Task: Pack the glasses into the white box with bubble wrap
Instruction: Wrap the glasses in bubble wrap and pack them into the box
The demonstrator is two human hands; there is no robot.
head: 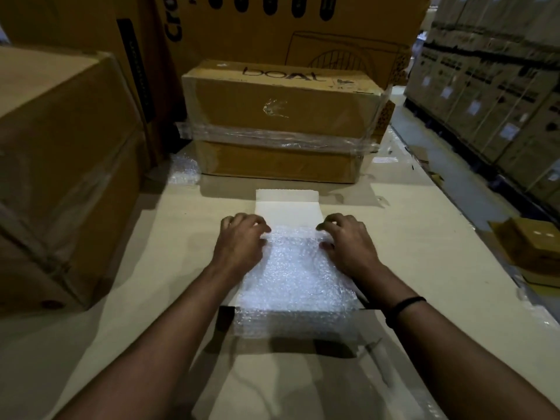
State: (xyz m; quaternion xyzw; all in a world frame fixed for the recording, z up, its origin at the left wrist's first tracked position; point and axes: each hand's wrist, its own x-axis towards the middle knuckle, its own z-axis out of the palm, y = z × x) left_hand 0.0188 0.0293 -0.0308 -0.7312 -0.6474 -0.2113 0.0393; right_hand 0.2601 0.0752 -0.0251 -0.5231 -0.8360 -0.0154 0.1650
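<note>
A large brown carton (60, 162) stands at the left of the tabletop (151, 268). The left hand (239, 241), fingers curled, grips the far left corner of the bubble wrap (297, 271). The wrap lies spread over the white box (288, 204) in the middle, in front of a taped carton (281, 116). What lies beneath the wrap cannot be told. The right hand (348, 244) appears to pinch the wrap's far right corner between thumb and fingers. A small brown box (533, 247) rests at the right edge.
</note>
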